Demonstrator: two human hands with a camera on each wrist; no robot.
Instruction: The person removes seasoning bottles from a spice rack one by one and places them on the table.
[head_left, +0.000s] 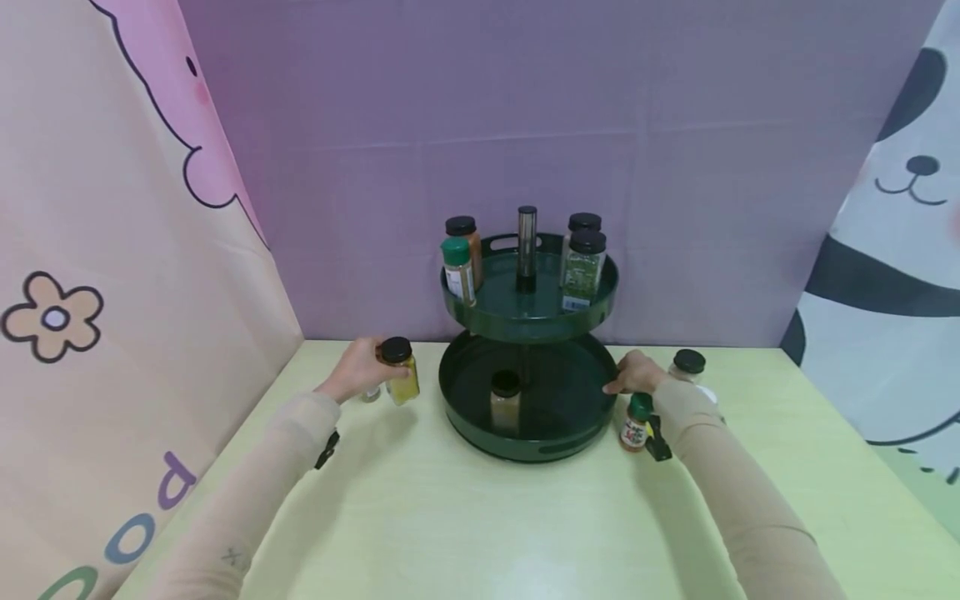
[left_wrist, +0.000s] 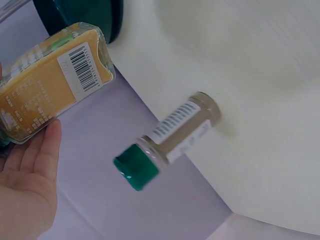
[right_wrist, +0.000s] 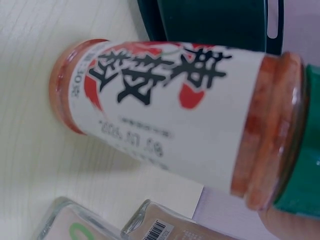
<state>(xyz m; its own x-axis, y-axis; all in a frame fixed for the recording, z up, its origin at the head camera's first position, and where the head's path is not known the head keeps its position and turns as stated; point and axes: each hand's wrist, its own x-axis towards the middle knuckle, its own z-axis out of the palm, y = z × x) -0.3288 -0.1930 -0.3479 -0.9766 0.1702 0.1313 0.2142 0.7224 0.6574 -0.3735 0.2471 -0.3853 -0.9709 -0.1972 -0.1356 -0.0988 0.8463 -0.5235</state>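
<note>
My left hand [head_left: 358, 371] grips a square glass spice jar [head_left: 403, 382] with a black lid and yellow contents, tilted above the table left of the dark green two-tier rack [head_left: 525, 450]. In the left wrist view, this jar [left_wrist: 60, 85] shows a barcode, and a green-capped shaker bottle [left_wrist: 177, 132] stands close by. My right hand [head_left: 637, 372] holds the right rim of the lower tier, its thumb lapping over the edge. Below that hand stands a green-capped bottle of red powder [head_left: 633, 425], which fills much of the right wrist view. One black-lidded jar [head_left: 506, 404] sits on the lower tier.
The upper tier carries a green-capped shaker [head_left: 459, 271], an orange jar [head_left: 472, 242] and a green-flake jar [head_left: 583, 271] with another behind it. Right of the rack, a black-lidded jar [head_left: 687, 364] stands partly behind my right arm. A purple cloth wall [head_left: 360, 208] closes the back.
</note>
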